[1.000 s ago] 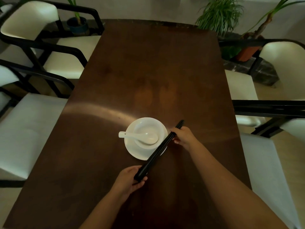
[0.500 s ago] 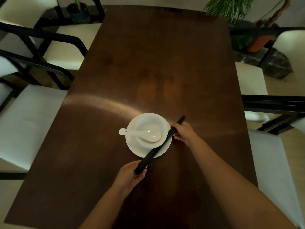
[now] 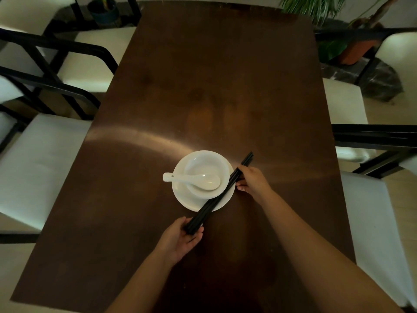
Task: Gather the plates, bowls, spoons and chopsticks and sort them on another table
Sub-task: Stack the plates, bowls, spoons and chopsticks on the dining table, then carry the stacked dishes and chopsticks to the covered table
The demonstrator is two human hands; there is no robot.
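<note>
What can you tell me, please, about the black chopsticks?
The chopsticks are a bundle of long, thin black sticks, matte like plastic or lacquered wood. They lie diagonally across the right edge of the plate, beside the bowl. The left hand grips the near end, the right hand the far part.

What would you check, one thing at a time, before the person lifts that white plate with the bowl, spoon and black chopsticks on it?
1. Chopsticks bundled together: ok, they lie as one bunch across the plate's right edge.
2. Left hand holds the near end of the bundle: ok.
3. Right hand holds the far part: ok, fingers curl round it beside the plate.
4. Bowl seated on the plate: ok, it sits upright inside the rim.
5. Spoon secure: not ok, its handle sticks out past the bowl's left rim and might slip off.
6. Chopsticks resting firmly on the plate: cannot tell.
</note>
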